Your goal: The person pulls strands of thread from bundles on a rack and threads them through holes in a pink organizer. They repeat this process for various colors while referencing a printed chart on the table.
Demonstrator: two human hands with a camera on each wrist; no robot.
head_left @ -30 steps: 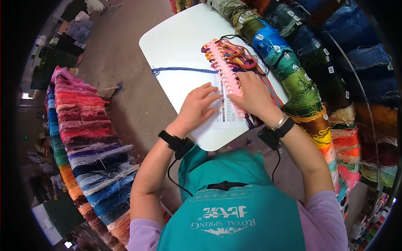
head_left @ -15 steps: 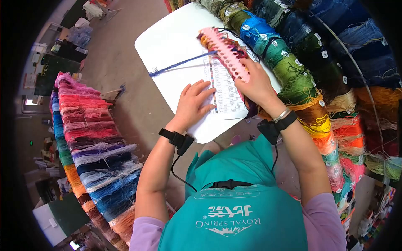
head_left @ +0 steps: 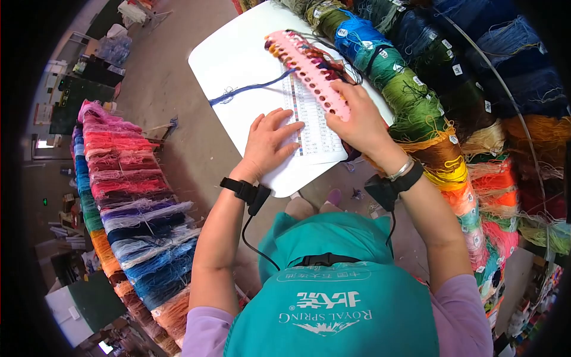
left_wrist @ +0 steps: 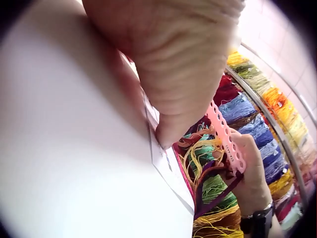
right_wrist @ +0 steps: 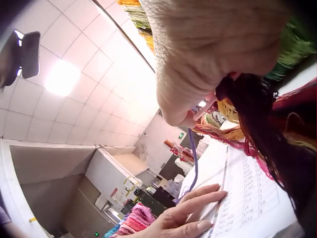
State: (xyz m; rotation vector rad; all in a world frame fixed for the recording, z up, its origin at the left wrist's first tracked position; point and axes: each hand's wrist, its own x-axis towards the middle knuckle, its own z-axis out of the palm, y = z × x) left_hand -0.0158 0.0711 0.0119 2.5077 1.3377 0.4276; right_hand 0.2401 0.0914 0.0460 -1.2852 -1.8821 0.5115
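The right hand pinches the lower end of a pink strip with holes, thumb on top. Colourful threads hang from the strip's holes, and in the left wrist view the strip is tilted up, off the board. A blue thread bundle runs from the strip leftward across the white board. Beneath lies a printed chart. The left hand rests on the chart's left edge with its fingers spread. In the right wrist view dark threads hang below the right hand.
The white board has rounded corners. Along its right side runs a rack of labelled thread skeins. Another rack of pink, red and blue skeins stands at the left, across the floor.
The right hand has raised the pink strip and moved it up and left, uncovering more of the chart. The blue bundle shifted with it. The left hand has lowered onto the chart's edge.
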